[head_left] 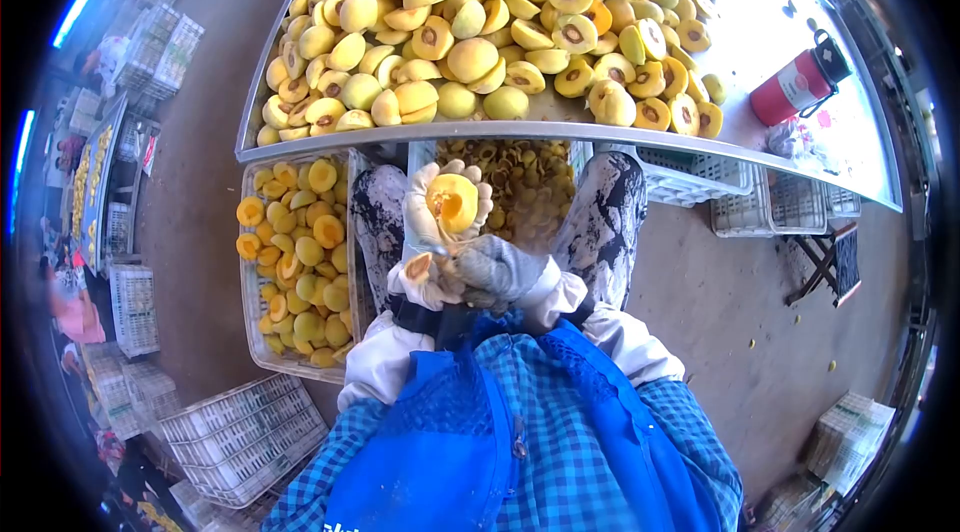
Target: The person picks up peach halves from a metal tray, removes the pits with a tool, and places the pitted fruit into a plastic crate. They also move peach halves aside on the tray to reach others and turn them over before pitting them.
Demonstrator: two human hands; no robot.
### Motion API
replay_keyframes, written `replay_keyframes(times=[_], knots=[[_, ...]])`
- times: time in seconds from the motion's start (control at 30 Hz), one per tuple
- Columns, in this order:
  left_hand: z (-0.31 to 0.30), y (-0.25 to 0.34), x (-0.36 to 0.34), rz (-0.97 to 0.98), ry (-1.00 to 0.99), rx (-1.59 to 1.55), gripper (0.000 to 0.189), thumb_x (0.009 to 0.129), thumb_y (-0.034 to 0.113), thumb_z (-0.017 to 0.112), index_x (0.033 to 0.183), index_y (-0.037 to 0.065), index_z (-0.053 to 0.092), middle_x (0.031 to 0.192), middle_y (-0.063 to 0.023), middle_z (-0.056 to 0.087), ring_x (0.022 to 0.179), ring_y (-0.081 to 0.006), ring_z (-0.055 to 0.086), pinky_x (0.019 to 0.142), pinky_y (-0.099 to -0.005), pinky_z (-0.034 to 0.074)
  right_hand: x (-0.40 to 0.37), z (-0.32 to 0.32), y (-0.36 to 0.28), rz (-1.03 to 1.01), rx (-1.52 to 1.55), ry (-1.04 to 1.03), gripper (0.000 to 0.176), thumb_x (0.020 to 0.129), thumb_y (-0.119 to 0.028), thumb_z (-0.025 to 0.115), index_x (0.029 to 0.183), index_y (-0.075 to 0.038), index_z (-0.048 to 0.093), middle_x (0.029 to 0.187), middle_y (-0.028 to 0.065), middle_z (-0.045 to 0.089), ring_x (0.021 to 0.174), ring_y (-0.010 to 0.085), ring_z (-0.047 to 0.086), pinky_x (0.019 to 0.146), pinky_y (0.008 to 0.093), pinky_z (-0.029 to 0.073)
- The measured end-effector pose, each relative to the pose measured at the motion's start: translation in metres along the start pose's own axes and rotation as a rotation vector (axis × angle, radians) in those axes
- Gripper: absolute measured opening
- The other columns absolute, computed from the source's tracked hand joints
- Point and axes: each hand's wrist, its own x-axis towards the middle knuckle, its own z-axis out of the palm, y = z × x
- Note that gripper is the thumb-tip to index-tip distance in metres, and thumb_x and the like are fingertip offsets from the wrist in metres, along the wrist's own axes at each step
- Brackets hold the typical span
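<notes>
My left hand [424,216], in a pale glove, is closed around a yellow peach half [453,202], its cut face and hollow centre turned up. Just below it, my right hand [497,268] wears a grey glove, its fingers curled; what they hold is hidden. A brown peach pit with some flesh [418,268] shows beside the right fingertips, close to the left wrist. In front, a large heap of halved peaches [470,42], many with pits in them, covers much of the metal table [745,147].
A crate [262,337] of pitted halves stands left of my knees. Between my legs is a container of brown pits and scraps [515,187]. A red flask [793,88] stands on the table at right. White crates [245,437] and a folding stool [832,267] are on the floor.
</notes>
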Motion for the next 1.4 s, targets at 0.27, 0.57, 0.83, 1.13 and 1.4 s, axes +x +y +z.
replay_keyframes(times=[0.27, 0.57, 0.83, 1.13, 1.4], knots=[[0.002, 0.033, -0.005, 0.305, 0.093, 0.189, 0.044, 0.09, 0.037, 0.042, 0.102, -0.003, 0.057, 0.096, -0.0194, 0.062, 0.088, -0.0366, 0.062, 0.078, -0.0476, 0.053, -0.006, -0.06, 0.038, 0.241, -0.611, 0.351, 0.03, 0.092, -0.029, 0.051, 0.088, -0.001, 0.06, 0.066, 0.0187, 0.058, 0.061, 0.0356, 0.058, 0.053, 0.04, 0.045], [0.019, 0.0, -0.007, 0.653, 0.029, 0.839, 0.038, 0.093, 0.029, 0.04, 0.105, -0.004, 0.055, 0.093, -0.0152, 0.061, 0.078, -0.0277, 0.064, 0.07, -0.0369, 0.053, 0.026, -0.029, 0.005, -0.228, -0.856, 0.307, 0.027, 0.09, -0.027, 0.052, 0.089, -0.001, 0.059, 0.065, 0.0233, 0.057, 0.063, 0.0414, 0.057, 0.055, 0.0471, 0.044], [0.006, 0.017, 0.015, 0.466, 0.056, 0.485, 0.037, 0.089, 0.03, 0.047, 0.105, -0.001, 0.057, 0.094, -0.0148, 0.063, 0.082, -0.0325, 0.064, 0.07, -0.0409, 0.056, 0.0, -0.04, -0.013, 0.056, -0.761, 0.38, 0.024, 0.091, -0.023, 0.052, 0.088, 0.0, 0.059, 0.072, 0.023, 0.06, 0.068, 0.0386, 0.06, 0.056, 0.0424, 0.046], [0.019, -0.01, 0.004, 0.425, 0.067, 0.543, 0.037, 0.089, 0.031, 0.045, 0.103, -0.002, 0.056, 0.095, -0.0167, 0.062, 0.077, -0.0326, 0.064, 0.066, -0.0399, 0.055, 0.015, -0.028, 0.02, -0.054, -0.336, 0.277, 0.031, 0.093, -0.024, 0.05, 0.095, 0.005, 0.061, 0.077, 0.0192, 0.063, 0.07, 0.0256, 0.06, 0.066, 0.0358, 0.047], [0.025, -0.009, -0.008, 0.216, 0.02, 0.366, 0.036, 0.086, 0.032, 0.048, 0.099, 0.0, 0.059, 0.094, -0.0171, 0.063, 0.075, -0.0363, 0.064, 0.065, -0.0439, 0.055, 0.001, -0.034, -0.018, 0.179, -0.462, 0.029, 0.03, 0.093, -0.027, 0.051, 0.088, 0.0, 0.064, 0.068, 0.0149, 0.062, 0.062, 0.0201, 0.058, 0.059, 0.0344, 0.046]])
